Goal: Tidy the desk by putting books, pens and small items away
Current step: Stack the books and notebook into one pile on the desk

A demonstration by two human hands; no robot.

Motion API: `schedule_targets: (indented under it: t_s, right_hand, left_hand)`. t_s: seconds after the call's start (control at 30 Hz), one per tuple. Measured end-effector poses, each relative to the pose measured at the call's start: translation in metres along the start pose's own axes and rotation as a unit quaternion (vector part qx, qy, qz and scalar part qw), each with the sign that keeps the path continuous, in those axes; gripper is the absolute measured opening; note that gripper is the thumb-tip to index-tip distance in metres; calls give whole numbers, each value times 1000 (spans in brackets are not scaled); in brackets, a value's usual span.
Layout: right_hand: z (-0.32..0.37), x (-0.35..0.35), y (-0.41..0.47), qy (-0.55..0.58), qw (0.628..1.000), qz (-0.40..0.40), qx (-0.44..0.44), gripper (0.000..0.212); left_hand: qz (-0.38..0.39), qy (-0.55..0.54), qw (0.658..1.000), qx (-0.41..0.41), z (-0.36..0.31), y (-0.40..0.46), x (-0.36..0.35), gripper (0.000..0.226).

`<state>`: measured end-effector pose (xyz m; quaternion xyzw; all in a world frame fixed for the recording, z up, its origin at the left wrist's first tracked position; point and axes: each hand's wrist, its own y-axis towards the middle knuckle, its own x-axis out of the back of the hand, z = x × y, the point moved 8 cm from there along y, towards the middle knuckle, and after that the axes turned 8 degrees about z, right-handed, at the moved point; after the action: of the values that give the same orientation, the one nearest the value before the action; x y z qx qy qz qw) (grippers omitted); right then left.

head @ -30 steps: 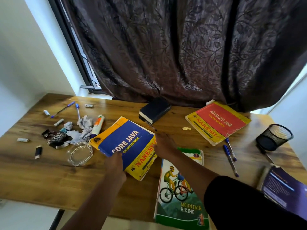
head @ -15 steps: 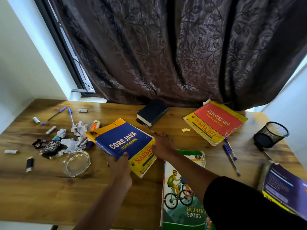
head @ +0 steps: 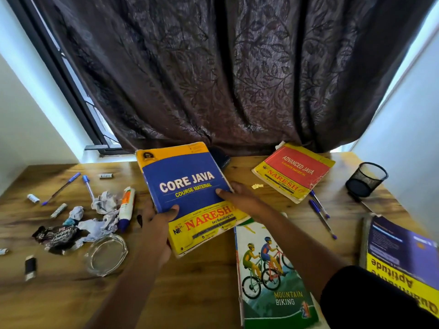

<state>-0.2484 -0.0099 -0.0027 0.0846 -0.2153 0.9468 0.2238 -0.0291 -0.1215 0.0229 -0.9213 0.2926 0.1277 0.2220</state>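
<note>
Core Java book (head: 187, 184): blue-yellow, worn softcover, tilted at frame centre | my left hand (head: 158, 224) and right hand (head: 240, 197) grasp its edges | wood-grain surface (head: 59, 293)

"CORE JAVA" book (head: 187, 186), "MOUNTAIN BIKING" book (head: 273, 281)

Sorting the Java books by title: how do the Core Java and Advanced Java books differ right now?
The Core Java book has a blue panel; the Advanced Java book a red one. Core Java is gripped by the left hand and right hand, tilted up; Advanced Java lies on the desk. Both have yellow Naresh bands.
</note>
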Motion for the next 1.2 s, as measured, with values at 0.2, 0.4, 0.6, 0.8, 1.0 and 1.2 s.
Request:
schedule_targets:
  t_s: [0.2,0.4,0.6,0.8,1.0,1.2]
  right_hand:
    - [-24,36,-32,218,976,-14,11,32]
    - [-58,98,-72,193,966,-162,54,36]
    - [-111,163,-91,309,915,-260,3,35]
    - [-154,213,-78,397,849,-340,-73,33]
    - [-157,242,-52,396,836,-371,-79,31]
    - [-148,274,-42,113,888,-419,-154,39]
  left_hand:
    - [93,73,991,60,12,28,-33,55]
    - [157,171,968,93,48,57,-102,40]
    - [202,226,943,140,90,92,-185,33]
    - [166,331,923,106,116,135,-244,42]
    - [176,461,869,33,118,164,-286,45]
    - [162,668,723,-62,120,193,-313,55]
